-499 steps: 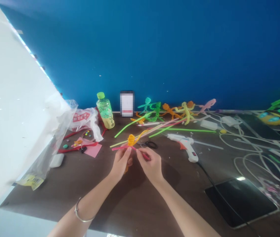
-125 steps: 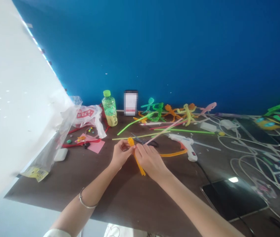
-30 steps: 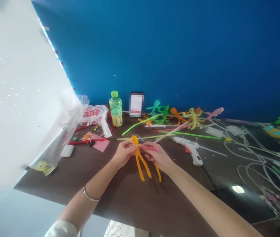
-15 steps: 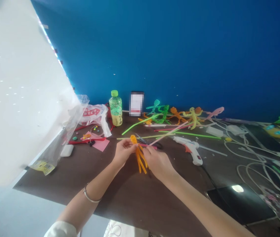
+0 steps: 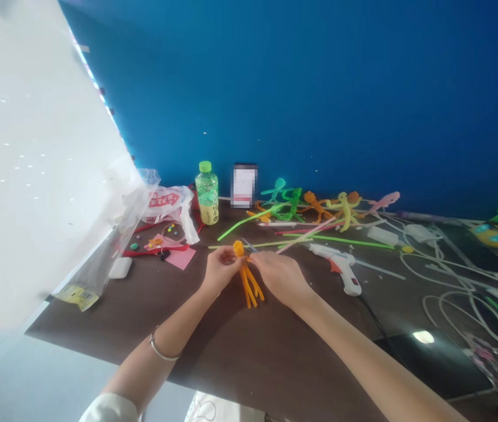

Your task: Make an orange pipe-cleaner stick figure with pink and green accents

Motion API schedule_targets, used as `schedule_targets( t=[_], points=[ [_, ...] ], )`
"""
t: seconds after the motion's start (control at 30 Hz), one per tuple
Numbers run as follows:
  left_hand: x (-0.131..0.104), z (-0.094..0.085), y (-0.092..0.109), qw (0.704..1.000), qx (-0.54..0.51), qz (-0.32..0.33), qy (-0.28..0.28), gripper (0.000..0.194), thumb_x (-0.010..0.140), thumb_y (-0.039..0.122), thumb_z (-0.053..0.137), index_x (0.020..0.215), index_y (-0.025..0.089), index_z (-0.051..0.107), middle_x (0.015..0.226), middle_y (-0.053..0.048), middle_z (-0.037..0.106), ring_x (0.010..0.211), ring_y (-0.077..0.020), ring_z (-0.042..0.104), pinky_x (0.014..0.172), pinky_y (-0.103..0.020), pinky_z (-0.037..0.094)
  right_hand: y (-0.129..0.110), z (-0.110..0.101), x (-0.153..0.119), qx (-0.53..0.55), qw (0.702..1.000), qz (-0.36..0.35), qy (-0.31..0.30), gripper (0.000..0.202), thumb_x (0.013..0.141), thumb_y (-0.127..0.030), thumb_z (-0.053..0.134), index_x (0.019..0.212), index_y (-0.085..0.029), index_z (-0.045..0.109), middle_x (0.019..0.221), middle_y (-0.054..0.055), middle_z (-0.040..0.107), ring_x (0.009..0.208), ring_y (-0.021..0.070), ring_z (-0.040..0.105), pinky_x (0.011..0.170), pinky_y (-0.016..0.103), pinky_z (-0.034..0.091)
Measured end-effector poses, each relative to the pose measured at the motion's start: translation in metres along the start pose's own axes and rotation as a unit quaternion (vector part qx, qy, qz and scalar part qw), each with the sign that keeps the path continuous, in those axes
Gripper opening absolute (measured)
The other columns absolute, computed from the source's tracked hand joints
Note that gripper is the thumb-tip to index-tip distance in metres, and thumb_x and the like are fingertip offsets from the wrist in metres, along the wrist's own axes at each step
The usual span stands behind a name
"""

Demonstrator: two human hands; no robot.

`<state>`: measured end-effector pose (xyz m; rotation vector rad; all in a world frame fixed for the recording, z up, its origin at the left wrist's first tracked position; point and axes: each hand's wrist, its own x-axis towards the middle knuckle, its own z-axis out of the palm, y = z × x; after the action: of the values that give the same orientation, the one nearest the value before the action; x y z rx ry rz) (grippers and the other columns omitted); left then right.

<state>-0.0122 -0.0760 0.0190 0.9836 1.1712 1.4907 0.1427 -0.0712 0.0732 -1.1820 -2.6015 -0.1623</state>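
Note:
Above the table's middle, my left hand (image 5: 222, 268) pinches an orange pipe-cleaner figure (image 5: 239, 248) just below its coiled round head. Several loose orange strands hang down from it like legs. My right hand (image 5: 280, 274) is closed at the figure's right side, its fingertips pressed on a short orange strand there; the fingers partly hide it. Behind the right hand the scissors (image 5: 249, 245) lie on the table, mostly covered from view. Pink and green pipe cleaners (image 5: 345, 240) lie just beyond my hands.
A white glue gun (image 5: 339, 266) lies to the right, its dark cord running toward a black tablet (image 5: 437, 366). Finished pipe-cleaner figures (image 5: 314, 205) line the blue wall. A green-capped bottle (image 5: 207, 196), a phone (image 5: 244, 186) and plastic bags (image 5: 170, 202) stand or lie behind. White cables tangle at right.
My right hand has moved up and left, closing in on the figure's side and covering more of the scissors. My left hand keeps its hold on the figure.

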Motion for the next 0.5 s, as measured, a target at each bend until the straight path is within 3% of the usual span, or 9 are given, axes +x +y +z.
schedule_targets(
  t=[0.17, 0.33, 0.43, 0.5],
  points=[
    [0.001, -0.001, 0.003, 0.999, -0.009, -0.017, -0.028, 0.029, 0.055, 0.024, 0.075, 0.078, 0.012, 0.063, 0.072, -0.004, 0.066, 0.065, -0.0126, 0.061, 0.064, -0.024, 0.048, 0.005, -0.003, 0.009, 0.198, 0.969, 0.145, -0.021, 0.014, 0.084, -0.025, 0.044, 0.082, -0.022, 0.057, 0.076, 0.0, 0.067, 0.064, 0.0146, 0.059, 0.057, 0.023, 0.035],
    [0.001, -0.003, 0.006, 0.993, -0.057, -0.057, -0.086, 0.031, 0.057, 0.024, 0.075, 0.082, 0.012, 0.062, 0.073, -0.004, 0.067, 0.066, -0.0136, 0.063, 0.063, -0.024, 0.049, 0.015, -0.007, 0.016, 0.438, 0.87, 0.217, -0.069, 0.013, 0.077, -0.028, 0.052, 0.075, -0.017, 0.058, 0.071, 0.003, 0.068, 0.061, 0.0132, 0.059, 0.056, 0.022, 0.039],
    [0.001, -0.003, 0.006, 0.987, -0.083, -0.088, -0.109, 0.033, 0.056, 0.024, 0.075, 0.084, 0.012, 0.062, 0.074, -0.004, 0.068, 0.067, -0.0138, 0.063, 0.061, -0.023, 0.049, 0.019, -0.005, 0.016, 0.514, 0.811, 0.261, -0.104, 0.02, 0.075, -0.034, 0.054, 0.076, -0.015, 0.058, 0.065, 0.005, 0.067, 0.045, 0.0086, 0.049, 0.044, 0.021, 0.033],
    [0.001, -0.003, 0.006, 0.983, -0.094, -0.105, -0.114, 0.033, 0.055, 0.023, 0.077, 0.083, 0.013, 0.062, 0.074, -0.004, 0.068, 0.066, -0.0134, 0.064, 0.06, -0.022, 0.049, 0.02, -0.003, 0.015, 0.532, 0.793, 0.277, -0.109, 0.023, 0.073, -0.036, 0.055, 0.075, -0.014, 0.059, 0.063, 0.005, 0.066, 0.041, 0.0065, 0.043, 0.042, 0.02, 0.029]
  ],
)
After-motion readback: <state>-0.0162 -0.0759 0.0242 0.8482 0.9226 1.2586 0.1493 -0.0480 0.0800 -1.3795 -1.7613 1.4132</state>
